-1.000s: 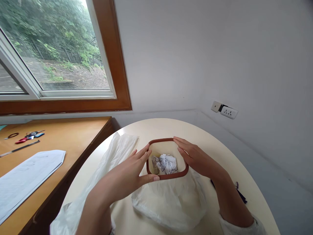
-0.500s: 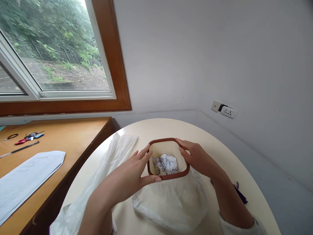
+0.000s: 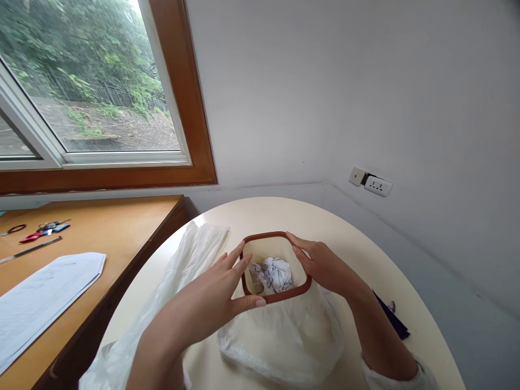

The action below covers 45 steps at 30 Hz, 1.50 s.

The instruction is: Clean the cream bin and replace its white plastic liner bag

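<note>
A small cream trash bin [image 3: 300, 267] with a brown rim [image 3: 284, 296] stands on the round table, its mouth tilted toward me. Crumpled white paper [image 3: 277, 274] lies inside it. My left hand [image 3: 221, 284] grips the rim on the left, fingers along the side and thumb on the near edge. On the right side my right hand [image 3: 320, 262] holds the rim at the far corner. A translucent white plastic bag [image 3: 280, 346] bunches around the bin's lower front. Another stretch of white plastic [image 3: 179, 276] lies to the left, partly behind my left forearm.
The round cream table [image 3: 260, 208] meets a wooden desk [image 3: 134, 216] holding paper sheets [image 3: 52, 292], keys [image 3: 49, 228] and a thin dark stick [image 3: 36, 249]. A dark flat item [image 3: 394, 319] lies beside my right forearm. A wall socket [image 3: 378, 186] is at right.
The rim and both hands have shifted slightly left and a little nearer in view. Both hands keep their hold on the rim.
</note>
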{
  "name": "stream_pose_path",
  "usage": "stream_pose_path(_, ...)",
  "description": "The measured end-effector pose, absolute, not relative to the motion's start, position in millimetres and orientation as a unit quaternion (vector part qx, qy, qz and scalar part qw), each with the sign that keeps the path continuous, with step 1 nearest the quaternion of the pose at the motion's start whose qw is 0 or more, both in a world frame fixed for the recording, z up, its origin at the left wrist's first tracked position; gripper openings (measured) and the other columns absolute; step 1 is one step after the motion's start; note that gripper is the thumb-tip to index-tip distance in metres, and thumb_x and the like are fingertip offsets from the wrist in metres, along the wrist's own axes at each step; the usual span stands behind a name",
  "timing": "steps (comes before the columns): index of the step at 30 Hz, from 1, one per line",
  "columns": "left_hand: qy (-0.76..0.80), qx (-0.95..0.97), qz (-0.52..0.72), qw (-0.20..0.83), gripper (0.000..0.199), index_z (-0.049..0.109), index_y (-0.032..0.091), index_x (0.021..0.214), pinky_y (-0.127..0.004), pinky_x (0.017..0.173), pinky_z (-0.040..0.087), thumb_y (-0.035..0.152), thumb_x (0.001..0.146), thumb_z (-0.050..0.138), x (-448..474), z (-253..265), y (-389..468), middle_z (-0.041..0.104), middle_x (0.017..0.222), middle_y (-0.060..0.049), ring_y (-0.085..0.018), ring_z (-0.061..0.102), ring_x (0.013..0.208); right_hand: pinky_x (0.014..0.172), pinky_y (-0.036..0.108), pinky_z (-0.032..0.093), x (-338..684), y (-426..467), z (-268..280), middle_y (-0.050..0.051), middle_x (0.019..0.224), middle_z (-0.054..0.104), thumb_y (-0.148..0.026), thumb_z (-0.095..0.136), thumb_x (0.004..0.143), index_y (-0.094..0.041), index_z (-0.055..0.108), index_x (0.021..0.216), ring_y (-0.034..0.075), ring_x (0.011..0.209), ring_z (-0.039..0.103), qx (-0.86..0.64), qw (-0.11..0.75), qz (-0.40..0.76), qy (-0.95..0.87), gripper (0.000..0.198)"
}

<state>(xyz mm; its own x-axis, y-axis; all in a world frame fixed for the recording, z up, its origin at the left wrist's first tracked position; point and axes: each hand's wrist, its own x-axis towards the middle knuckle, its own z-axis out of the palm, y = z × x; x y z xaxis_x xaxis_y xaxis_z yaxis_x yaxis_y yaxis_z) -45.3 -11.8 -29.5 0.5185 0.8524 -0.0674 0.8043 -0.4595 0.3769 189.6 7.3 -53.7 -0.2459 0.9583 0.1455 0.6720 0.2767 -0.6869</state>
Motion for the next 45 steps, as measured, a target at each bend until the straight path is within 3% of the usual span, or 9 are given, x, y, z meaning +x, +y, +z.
stream_pose_path(4, 0.487, 0.850, 0.058, 0.194, 0.066, 0.025, 0.033, 0.137, -0.032, 0.089, 0.044, 0.061, 0.080, 0.042, -44, -27, -12, 0.011, 0.150, -0.001, -0.027, 0.036, 0.127, 0.077, 0.030, 0.044, 190, 6, -52, 0.005, 0.117, 0.059, -0.033, 0.024, 0.092, -0.026, 0.039, 0.133, 0.020, 0.102, 0.056, -0.551, 0.244, 0.270, -0.751, 0.044)
stream_pose_path(11, 0.494, 0.846, 0.036, 0.197, 0.070, 0.026, 0.032, 0.137, -0.038, 0.093, 0.040, 0.062, 0.077, 0.045, -45, -32, -8, 0.015, 0.149, -0.004, -0.030, 0.030, 0.130, 0.085, 0.033, 0.040, 190, 4, -53, 0.008, 0.129, 0.050, -0.034, 0.023, 0.092, -0.020, 0.032, 0.137, 0.022, 0.111, 0.051, -0.570, 0.218, 0.247, -0.753, 0.048)
stream_pose_path(19, 0.474, 0.852, 0.047, 0.218, 0.056, 0.035, 0.037, 0.131, -0.034, 0.090, 0.043, 0.052, 0.079, 0.050, -41, -27, -9, 0.012, 0.150, -0.002, -0.027, 0.042, 0.123, 0.084, 0.034, 0.040, 189, 4, -51, 0.008, 0.127, 0.052, -0.034, 0.022, 0.092, -0.020, 0.029, 0.138, 0.022, 0.108, 0.052, -0.581, 0.194, 0.235, -0.754, 0.049)
stream_pose_path(24, 0.479, 0.848, 0.038, 0.226, 0.049, 0.040, 0.040, 0.127, -0.030, 0.080, 0.048, 0.051, 0.080, 0.049, -40, -25, -10, 0.010, 0.150, -0.002, -0.024, 0.056, 0.107, 0.087, 0.034, 0.039, 189, 4, -52, 0.007, 0.132, 0.048, -0.033, 0.022, 0.092, -0.022, 0.030, 0.138, 0.022, 0.112, 0.050, -0.575, 0.192, 0.229, -0.762, 0.048)
stream_pose_path(34, 0.495, 0.840, 0.042, 0.218, 0.051, 0.044, 0.037, 0.125, -0.033, 0.082, 0.049, 0.056, 0.078, 0.048, -41, -28, -10, 0.011, 0.150, 0.001, -0.026, 0.059, 0.103, 0.083, 0.033, 0.041, 191, 2, -51, 0.008, 0.129, 0.051, -0.032, 0.022, 0.092, -0.021, 0.029, 0.138, 0.022, 0.109, 0.053, -0.574, 0.190, 0.213, -0.768, 0.048)
stream_pose_path(39, 0.491, 0.850, 0.031, 0.189, 0.056, 0.039, 0.035, 0.130, -0.037, 0.088, 0.047, 0.058, 0.079, 0.045, -43, -31, -9, 0.009, 0.150, -0.001, -0.029, 0.048, 0.117, 0.087, 0.034, 0.041, 189, 2, -49, 0.008, 0.134, 0.045, -0.030, 0.022, 0.093, -0.018, 0.030, 0.138, 0.023, 0.114, 0.050, -0.572, 0.186, 0.196, -0.774, 0.047)
stream_pose_path(45, 0.461, 0.879, 0.048, 0.110, 0.053, 0.035, 0.036, 0.132, -0.046, 0.099, 0.036, 0.053, 0.082, 0.045, -40, -28, -12, 0.018, 0.148, -0.001, -0.031, 0.025, 0.132, 0.087, 0.033, 0.042, 193, -3, -42, 0.009, 0.127, 0.053, -0.027, 0.022, 0.093, -0.017, 0.042, 0.130, 0.022, 0.109, 0.053, -0.555, 0.208, 0.136, -0.794, 0.043)
